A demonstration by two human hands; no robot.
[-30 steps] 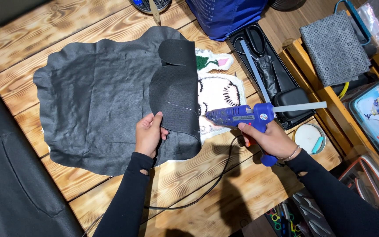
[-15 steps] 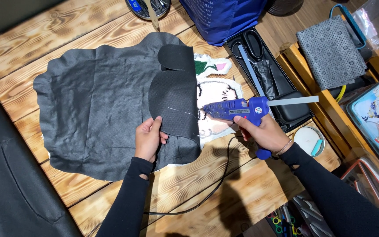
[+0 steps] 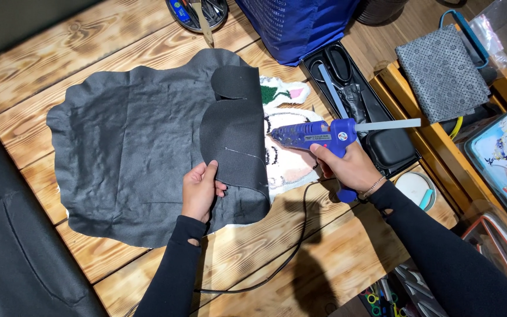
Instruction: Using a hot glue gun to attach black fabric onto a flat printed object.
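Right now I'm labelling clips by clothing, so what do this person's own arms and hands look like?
Both arms wear long, close-fitting black sleeves that end at the wrists. The left sleeve has a small opening near its cuff, like a thumb hole. The left hand and right hand are bare, with no gloves. A thin beaded bracelet circles the right wrist. No rings or watch show.

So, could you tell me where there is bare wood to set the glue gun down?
Bare planks lie below the glue gun, between the black cord and the right arm; also the top-left corner above the dark fabric. The right side is crowded with the black tray and boxes.
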